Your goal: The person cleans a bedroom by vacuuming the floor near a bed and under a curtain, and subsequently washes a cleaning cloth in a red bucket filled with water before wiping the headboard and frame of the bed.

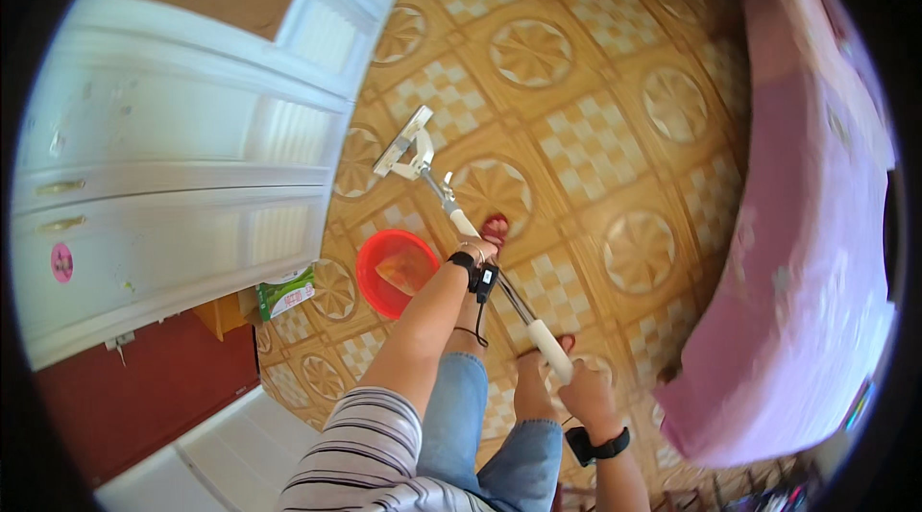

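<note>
The left hand (477,249) grasps the shaft of a pale mop (548,347) partway along, while the right hand (589,399) wraps its upper end; this wide spacing probably gives leverage, with the left hand guiding. The flat head (403,141) is ahead and left of the left hand; whether it touches the floor (672,176), I cannot tell. A red basin (368,281) stands just left of the left hand, seemingly kept within reach yet off the shaft's line. Counted: one mop, one basin, two grasping hands, two red sandals (496,231), two black wrist straps (612,445)
</note>
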The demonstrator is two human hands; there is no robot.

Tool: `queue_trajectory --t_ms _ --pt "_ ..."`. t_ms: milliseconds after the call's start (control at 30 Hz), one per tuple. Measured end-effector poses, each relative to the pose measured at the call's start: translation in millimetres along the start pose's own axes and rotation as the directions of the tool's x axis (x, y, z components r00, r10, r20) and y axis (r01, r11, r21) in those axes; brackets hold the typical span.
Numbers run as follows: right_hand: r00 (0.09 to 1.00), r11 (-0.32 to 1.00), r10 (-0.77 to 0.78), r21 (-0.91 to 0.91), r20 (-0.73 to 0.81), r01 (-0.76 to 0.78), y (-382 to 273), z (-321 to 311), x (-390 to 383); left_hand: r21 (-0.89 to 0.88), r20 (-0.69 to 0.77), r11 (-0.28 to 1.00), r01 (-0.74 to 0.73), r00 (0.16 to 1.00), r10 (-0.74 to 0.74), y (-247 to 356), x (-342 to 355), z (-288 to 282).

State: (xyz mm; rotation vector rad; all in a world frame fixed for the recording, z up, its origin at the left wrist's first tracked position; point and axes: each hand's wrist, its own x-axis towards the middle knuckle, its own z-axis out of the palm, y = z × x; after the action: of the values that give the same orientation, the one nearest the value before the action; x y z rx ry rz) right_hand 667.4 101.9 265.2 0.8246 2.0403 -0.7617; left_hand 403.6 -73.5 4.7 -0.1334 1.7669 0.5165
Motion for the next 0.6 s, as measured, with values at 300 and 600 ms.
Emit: queue_trajectory --t_ms 300,600 --pt "0.919 0.917 0.387 0.075 0.080 -0.392 272 71 -344 -0.131 0.739 0.966 0.223 0.671 -0.054 -76 -156 445" --pt "0.679 0.692 0.618 0.138 0.396 -0.709 290 139 -397 -0.193 0.655 0.772 0.606 0.666 -0.359 -105 -236 563"
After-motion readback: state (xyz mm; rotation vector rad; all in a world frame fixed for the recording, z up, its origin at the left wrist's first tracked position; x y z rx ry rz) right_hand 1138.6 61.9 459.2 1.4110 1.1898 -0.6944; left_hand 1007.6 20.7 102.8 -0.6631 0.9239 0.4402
